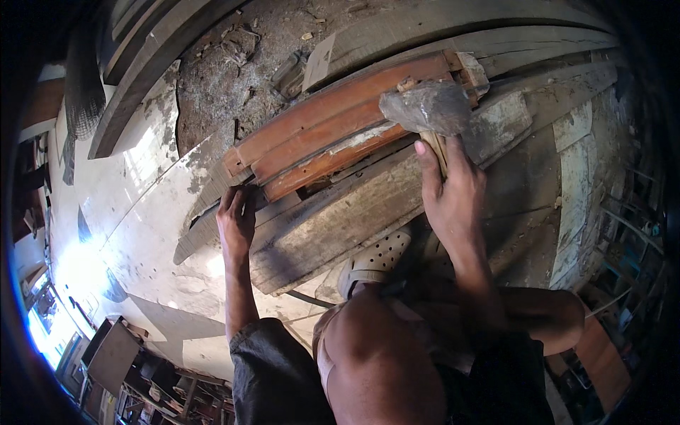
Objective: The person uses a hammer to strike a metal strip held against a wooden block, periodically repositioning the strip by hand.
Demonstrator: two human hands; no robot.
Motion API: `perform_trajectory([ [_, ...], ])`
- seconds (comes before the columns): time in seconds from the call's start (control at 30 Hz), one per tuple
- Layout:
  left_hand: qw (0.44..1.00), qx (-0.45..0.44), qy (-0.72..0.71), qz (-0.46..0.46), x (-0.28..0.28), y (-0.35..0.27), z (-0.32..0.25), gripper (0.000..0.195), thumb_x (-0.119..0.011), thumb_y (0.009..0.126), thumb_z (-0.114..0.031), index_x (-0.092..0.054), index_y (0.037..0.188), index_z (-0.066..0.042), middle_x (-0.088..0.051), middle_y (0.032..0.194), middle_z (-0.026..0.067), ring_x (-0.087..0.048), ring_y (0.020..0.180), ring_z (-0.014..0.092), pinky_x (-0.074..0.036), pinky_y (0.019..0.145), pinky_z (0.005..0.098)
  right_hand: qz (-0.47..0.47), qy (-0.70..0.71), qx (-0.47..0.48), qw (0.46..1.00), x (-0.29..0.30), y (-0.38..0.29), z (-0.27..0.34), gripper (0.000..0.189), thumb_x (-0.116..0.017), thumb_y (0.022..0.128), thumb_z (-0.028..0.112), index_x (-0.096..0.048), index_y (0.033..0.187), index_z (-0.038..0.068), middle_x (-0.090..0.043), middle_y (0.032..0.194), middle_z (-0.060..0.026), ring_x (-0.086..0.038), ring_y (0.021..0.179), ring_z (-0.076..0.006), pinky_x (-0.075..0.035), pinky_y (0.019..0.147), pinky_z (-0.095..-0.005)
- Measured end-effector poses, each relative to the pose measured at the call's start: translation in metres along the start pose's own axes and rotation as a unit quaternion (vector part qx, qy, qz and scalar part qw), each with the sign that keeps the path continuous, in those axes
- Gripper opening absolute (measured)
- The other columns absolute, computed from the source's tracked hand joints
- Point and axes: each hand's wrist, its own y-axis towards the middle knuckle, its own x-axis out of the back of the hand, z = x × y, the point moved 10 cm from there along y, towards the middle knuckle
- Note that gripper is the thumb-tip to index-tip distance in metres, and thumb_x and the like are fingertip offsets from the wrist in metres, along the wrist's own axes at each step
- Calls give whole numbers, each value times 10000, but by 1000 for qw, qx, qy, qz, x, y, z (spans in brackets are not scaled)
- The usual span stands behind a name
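Observation:
My right hand (454,183) grips the light wooden handle of a mallet (427,106); its worn, greyish head is over the right part of some reddish-brown wooden boards (340,114). These boards lie side by side, with whitish residue on one of them. At their left end is my left hand (237,212), its fingers bent down against the edge; whether it pinches something small there cannot be told. Beneath and in front of the boards lies a thick weathered wooden beam (340,218), close to my feet.
Curved grey timbers (457,32) lie beyond the boards, and more curved timbers (143,79) are at the upper left. Wood scraps and debris litter the dirty floor (212,85). A beige perforated clog (380,257) is on my foot near the beam. Clutter lines both sides.

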Motion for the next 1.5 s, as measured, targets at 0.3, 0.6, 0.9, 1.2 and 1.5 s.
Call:
perform_trajectory([
  [0.3, 1000, 20, -8, 11, 0, 7, -1, 147, -637, 893, 4, -715, 1010, -37, -691, 1005, 140, -695, 883, 337, -545, 758, 401, 129, -113, -92, 981, -62, -11, -39, 404, -589, 1002, 335, -586, 1219, -5, -693, 908, -253, -701, 777, -427, -554, 640, -491],
  [0.6, 1000, 14, 0, 22, -1, 4, -3, 133, -619, 909, -12, -704, 1010, -31, -685, 993, 148, -687, 869, 353, -535, 752, 401, 92, -14, -132, 987, -32, -30, -46, 384, -581, 1002, 333, -599, 1189, -2, -687, 941, -283, -655, 879, -500, -515, 724, -529],
  [0.9, 999, 14, -28, 34, -5, 8, -1, 84, -647, 908, -60, -693, 972, -29, -701, 913, 111, -653, 837, 308, -490, 781, 396, 110, -3, -221, 969, -20, -61, -75, 480, -557, 1003, 423, -609, 1211, -6, -675, 1039, -298, -630, 988, -507, -503, 815, -533],
  [1.2, 994, 9, -70, 83, -10, 23, 20, 119, -677, 918, -137, -669, 870, -28, -660, 812, 111, -593, 803, 293, -445, 804, 386, 108, 42, -197, 974, -25, -54, -58, 419, -572, 1002, 383, -610, 1161, -2, -668, 1013, -297, -624, 983, -503, -500, 793, -526],
  [1.5, 974, 93, -137, 152, -17, 21, 34, 213, -664, 955, -181, -653, 899, 25, -656, 763, 152, -631, 701, 213, -493, 697, 353, -24, 30, 3, 999, -10, -19, -2, 252, -683, 937, 207, -607, 1029, -14, -671, 912, -249, -672, 819, -450, -531, 673, -478],
])
